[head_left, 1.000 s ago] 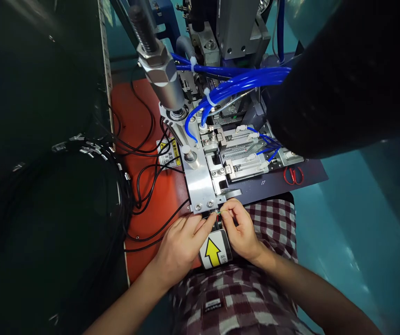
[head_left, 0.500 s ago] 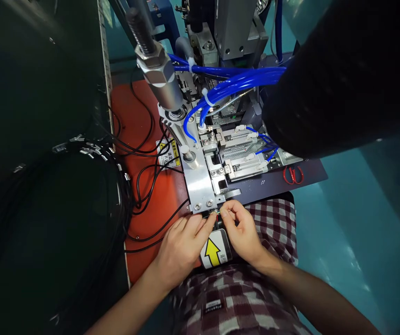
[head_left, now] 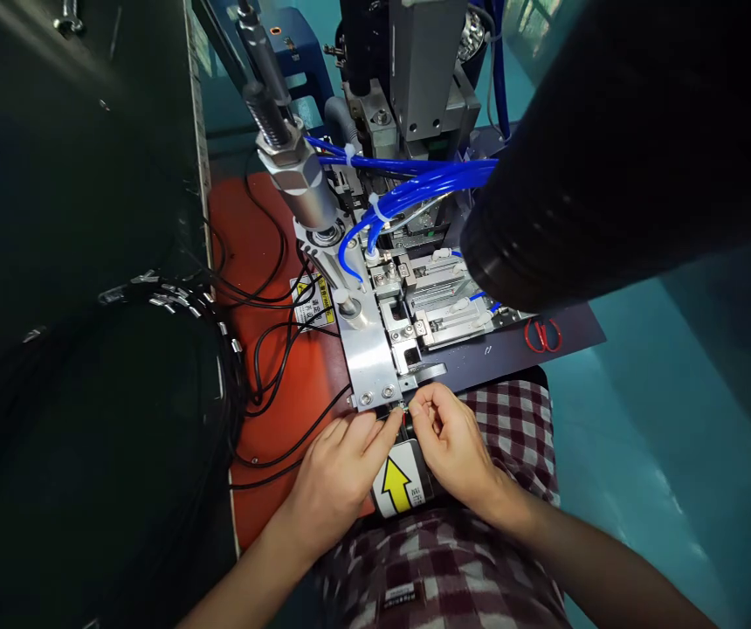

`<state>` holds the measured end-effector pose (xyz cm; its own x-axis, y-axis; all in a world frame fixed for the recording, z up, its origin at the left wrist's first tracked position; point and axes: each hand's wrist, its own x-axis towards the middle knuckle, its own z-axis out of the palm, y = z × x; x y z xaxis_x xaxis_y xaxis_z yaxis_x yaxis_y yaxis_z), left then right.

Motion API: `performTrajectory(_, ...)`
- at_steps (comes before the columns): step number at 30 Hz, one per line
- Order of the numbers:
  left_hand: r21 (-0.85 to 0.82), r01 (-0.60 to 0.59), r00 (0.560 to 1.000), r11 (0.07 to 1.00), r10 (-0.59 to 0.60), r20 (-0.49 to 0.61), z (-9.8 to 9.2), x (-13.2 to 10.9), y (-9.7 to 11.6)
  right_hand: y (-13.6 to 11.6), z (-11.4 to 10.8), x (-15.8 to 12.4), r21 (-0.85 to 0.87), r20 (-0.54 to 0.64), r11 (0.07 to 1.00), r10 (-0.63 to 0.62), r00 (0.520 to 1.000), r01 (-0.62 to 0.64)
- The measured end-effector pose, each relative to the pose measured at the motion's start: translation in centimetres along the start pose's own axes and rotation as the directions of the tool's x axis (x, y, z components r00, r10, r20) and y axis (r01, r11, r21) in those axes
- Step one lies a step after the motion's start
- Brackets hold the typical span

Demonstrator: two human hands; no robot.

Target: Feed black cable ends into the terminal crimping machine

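Observation:
My left hand (head_left: pixel 340 467) and my right hand (head_left: pixel 449 441) meet at the front edge of a metal machine plate (head_left: pixel 371 356). Both pinch the small end of a thin wire (head_left: pixel 402 409) with coloured strands between fingertips; its detail is too small to make out. Just below the fingers sits a white label with a yellow arrow (head_left: pixel 396 485). My forearms come in from the bottom over a checked shirt.
A bench machine with blue air hoses (head_left: pixel 408 188), a threaded steel cylinder (head_left: pixel 287 162) and metal slide blocks (head_left: pixel 441 301) stands behind. Black cables (head_left: pixel 271 349) loop over an orange mat (head_left: pixel 258 262). Red scissors (head_left: pixel 542 335) lie right. A large black tube (head_left: pixel 611 148) overhangs.
The view has tilted, so the machine and hands sit slightly lower and left in frame. Both hands keep their pinch at the plate's front edge.

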<state>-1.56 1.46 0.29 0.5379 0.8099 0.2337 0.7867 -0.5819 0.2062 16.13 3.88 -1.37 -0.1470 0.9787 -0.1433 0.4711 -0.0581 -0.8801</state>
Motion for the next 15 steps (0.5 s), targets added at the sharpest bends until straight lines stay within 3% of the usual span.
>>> performTrajectory(5, 0.013, -0.001, 1.0, 1.0, 0.001, -0.009, 0.0, 0.2, 0.0, 0.4, 0.3, -0.1, 0.048, -0.016, 0.999, -0.003, 1.0, 0.004)
performTrajectory(10, -0.015, 0.008, 1.0, 1.0, -0.009, -0.026, 0.3, -0.2, -0.1, 1.7, 0.2, -0.1, 0.426, 0.167, 0.874, 0.179, 0.97, -0.234)
performTrajectory(15, -0.054, 0.008, 1.0, 0.999, -0.008, -0.015, 0.6, -0.5, -0.3, 2.3, -0.4, 0.1, 0.471, 0.234, 0.841, 0.172, 0.957, -0.266)
